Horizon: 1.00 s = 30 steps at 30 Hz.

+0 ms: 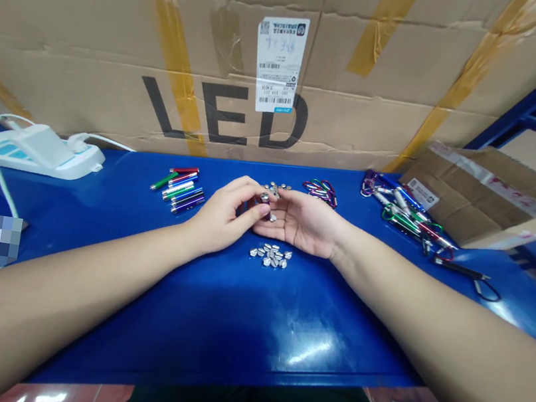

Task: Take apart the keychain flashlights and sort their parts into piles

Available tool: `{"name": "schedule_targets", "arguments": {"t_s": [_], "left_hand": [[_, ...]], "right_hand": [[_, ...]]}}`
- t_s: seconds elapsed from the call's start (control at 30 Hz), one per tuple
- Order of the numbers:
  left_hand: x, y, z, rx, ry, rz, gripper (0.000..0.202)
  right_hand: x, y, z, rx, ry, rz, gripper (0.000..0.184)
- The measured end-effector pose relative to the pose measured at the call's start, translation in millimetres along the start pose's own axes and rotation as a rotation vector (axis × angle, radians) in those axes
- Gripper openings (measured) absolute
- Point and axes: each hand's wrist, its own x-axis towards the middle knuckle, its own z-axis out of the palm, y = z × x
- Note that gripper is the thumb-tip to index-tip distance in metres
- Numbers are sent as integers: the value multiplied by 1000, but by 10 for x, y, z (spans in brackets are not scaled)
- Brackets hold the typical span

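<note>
My left hand (225,215) is closed around a dark purple metal tube (265,208) with a silver top end, held upright between thumb and fingers. My right hand (302,223) is cupped palm up beside it, its fingers reaching under the tube. A small silver button cell (273,218) lies in the right hand's fingers. On the table just below the hands is a cluster of small ridged silver pieces (272,255). Behind the fingertips sits another group of small silver pieces (280,187), partly hidden by the hands.
Several coloured metal tubes (184,190) lie to the left on the blue table (209,326). A white power strip (34,149) is farther left. Carabiners (320,192), small flashlights with clips (409,215) and an open cardboard box (480,199) are right. A large carton (197,29) stands behind.
</note>
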Motion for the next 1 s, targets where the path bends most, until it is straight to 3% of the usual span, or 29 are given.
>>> {"name": "schedule_targets", "arguments": {"t_s": [0.23, 0.53, 0.63, 0.73, 0.9, 1.0], "left_hand": [[-3, 0, 19, 13, 39, -29, 22], [9, -27, 2, 30, 92, -85, 20], [10, -54, -13, -32, 157, -145, 22], [13, -91, -12, -133, 186, -228, 24], [29, -117, 6, -140, 175, -261, 22], [31, -121, -3, -85, 171, -244, 21]], "right_hand": [[2, 3, -26, -10, -38, -6, 28], [-5, -3, 14, -66, 43, 9, 22], [-15, -46, -21, -155, 53, -60, 20], [9, -123, -121, -453, 85, -235, 22], [84, -274, -263, -1255, 247, -549, 28], [91, -337, -232, -1555, 310, -610, 29]]}}
